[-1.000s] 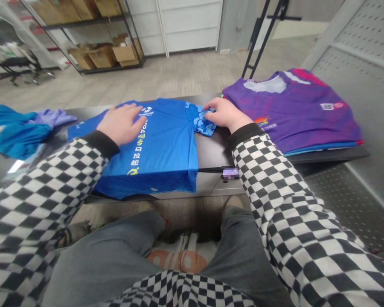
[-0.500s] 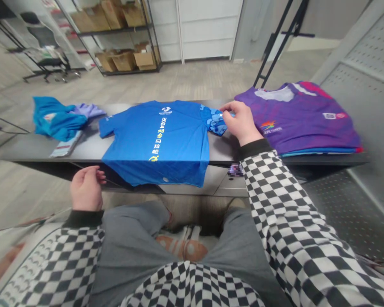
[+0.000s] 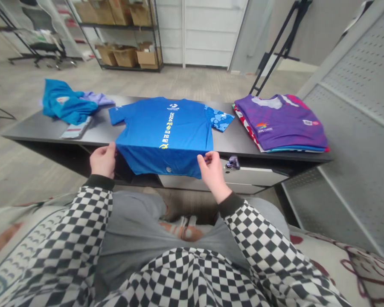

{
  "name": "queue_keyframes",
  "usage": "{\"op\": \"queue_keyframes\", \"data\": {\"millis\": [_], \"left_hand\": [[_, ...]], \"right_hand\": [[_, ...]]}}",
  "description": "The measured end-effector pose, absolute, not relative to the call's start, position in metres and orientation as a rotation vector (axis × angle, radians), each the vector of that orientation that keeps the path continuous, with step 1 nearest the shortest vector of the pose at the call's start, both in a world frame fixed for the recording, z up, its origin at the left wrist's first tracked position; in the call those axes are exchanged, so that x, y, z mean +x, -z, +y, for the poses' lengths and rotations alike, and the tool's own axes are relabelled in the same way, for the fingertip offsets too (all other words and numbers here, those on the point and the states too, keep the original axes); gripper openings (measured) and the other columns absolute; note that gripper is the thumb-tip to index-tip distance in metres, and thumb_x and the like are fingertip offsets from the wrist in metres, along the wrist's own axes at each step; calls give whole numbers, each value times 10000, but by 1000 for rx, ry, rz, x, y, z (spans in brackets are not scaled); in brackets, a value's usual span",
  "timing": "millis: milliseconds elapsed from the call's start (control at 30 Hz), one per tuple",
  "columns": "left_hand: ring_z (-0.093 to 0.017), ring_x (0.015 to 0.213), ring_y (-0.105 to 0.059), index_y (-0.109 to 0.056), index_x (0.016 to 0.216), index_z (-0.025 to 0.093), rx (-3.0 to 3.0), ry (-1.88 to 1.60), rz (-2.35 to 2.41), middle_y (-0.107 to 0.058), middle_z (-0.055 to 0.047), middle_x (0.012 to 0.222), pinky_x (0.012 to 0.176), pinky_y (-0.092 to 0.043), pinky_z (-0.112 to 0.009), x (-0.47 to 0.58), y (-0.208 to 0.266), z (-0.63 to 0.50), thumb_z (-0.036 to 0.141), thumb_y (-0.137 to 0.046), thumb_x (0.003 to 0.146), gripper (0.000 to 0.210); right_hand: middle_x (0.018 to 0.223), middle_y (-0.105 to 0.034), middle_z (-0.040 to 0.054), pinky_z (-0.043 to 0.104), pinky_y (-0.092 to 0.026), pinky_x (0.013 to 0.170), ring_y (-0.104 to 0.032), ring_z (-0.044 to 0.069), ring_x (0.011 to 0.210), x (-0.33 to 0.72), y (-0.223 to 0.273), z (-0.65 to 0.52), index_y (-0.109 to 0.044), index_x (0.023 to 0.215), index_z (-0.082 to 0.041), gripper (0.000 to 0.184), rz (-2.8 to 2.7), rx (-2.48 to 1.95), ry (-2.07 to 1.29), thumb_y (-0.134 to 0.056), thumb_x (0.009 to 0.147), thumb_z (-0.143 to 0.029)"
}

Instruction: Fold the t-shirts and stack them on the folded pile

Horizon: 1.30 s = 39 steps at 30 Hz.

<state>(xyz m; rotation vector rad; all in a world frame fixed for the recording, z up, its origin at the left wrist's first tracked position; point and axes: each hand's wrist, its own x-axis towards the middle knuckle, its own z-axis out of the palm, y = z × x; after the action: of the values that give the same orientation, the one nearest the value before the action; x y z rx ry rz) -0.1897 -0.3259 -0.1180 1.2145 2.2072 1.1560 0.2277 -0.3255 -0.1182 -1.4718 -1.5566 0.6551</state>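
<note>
While the blue shirt (image 3: 153,134) drapes off the desk (image 3: 228,138), left grip (image 3: 103,162), eight o'clock, and right grip (image 3: 213,172), four, pinch its sides: straightening, seemingly; next needs even tension.

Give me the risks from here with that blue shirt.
The blue shirt hangs partly over the front edge of the table, so a pull toward the person could slide it off.
The left hand and right hand are at its opposite sides; uneven tugging might skew it.
Its patterned sleeve reaches close to the purple shirt, so they could get bunched together.
</note>
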Motion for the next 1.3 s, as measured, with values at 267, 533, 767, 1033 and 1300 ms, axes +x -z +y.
{"op": "queue_keyframes", "data": {"millis": [267,533,767,1033,1300], "left_hand": [[-163,752,-625,-703,907,153,754,-1721,1924,-711,-51,845,622,-448,-240,-185,136,-315,658,-930,863,555],[-205,808,-694,-690,887,181,710,-1750,1829,-725,-70,851,622,-492,-231,-192,144,-308,687,-948,834,571],[-186,709,-615,-676,829,180,845,-1793,1986,-677,-44,767,611,-459,-247,-188,136,-313,559,-919,911,458],[-139,622,-541,-858,1099,137,1163,-1836,1885,-645,3,728,604,-427,-238,-182,126,-317,291,-864,879,268],[-167,659,-602,-895,1147,133,1043,-1886,1932,-649,-2,694,629,-489,-259,-190,132,-310,274,-849,868,315]], "right_hand": [[825,-728,63,376,-511,766,-650,242,787,240,131,-318,-641,934,-233,525,-1224,-1514,-571,-698,969,-754],[748,-738,85,394,-508,750,-649,256,727,267,121,-302,-665,776,-238,627,-1290,-1581,-588,-714,889,-853],[862,-801,120,419,-545,816,-723,294,812,271,111,-309,-773,958,-210,483,-1516,-1457,-363,-664,994,-680],[981,-850,155,492,-610,962,-778,336,927,266,116,-300,-870,1180,-187,421,-1716,-1314,-240,-573,1062,-460],[873,-839,123,473,-608,972,-787,332,885,277,114,-295,-904,1183,-189,403,-1680,-1387,-280,-623,1025,-431]]}}
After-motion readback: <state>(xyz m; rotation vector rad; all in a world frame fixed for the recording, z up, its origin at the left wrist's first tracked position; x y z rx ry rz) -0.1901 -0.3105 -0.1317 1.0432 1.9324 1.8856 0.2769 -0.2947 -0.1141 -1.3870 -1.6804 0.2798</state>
